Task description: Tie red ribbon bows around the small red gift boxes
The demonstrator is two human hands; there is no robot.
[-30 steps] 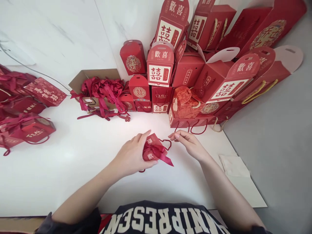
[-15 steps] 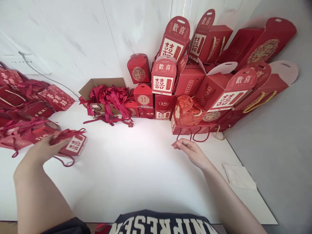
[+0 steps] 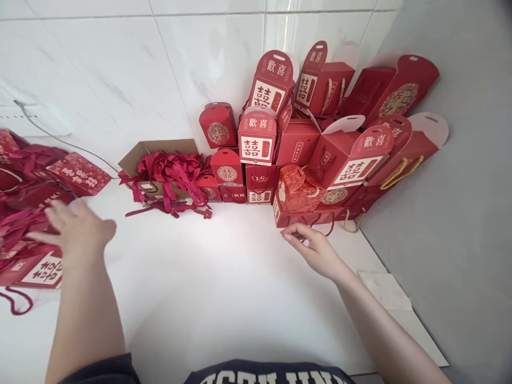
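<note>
My left hand [image 3: 82, 229] is open with its fingers spread, over the left group of ribboned boxes. Just below it stands a red gift box [image 3: 42, 271] with a white double-happiness label and a dark red cord handle [image 3: 20, 304]. The hand and wrist cover part of that group. My right hand [image 3: 310, 248] hovers at the front of the stacked red boxes, near a looped cord handle [image 3: 330, 226]. Its fingers are curled and the fingertips come close together, with nothing visible in them.
A cardboard box [image 3: 134, 154] overflows with red ribbons [image 3: 172, 168]. Red gift boxes [image 3: 258, 144] are piled along the tiled wall. A folded white cloth or paper [image 3: 386, 290] lies at right, and a grey cable [image 3: 68, 141] runs along the wall.
My left hand has let go of the double-happiness box, which now stands farther left and nearer me, and its fingers have spread. My right hand has barely moved. The view has shifted.
</note>
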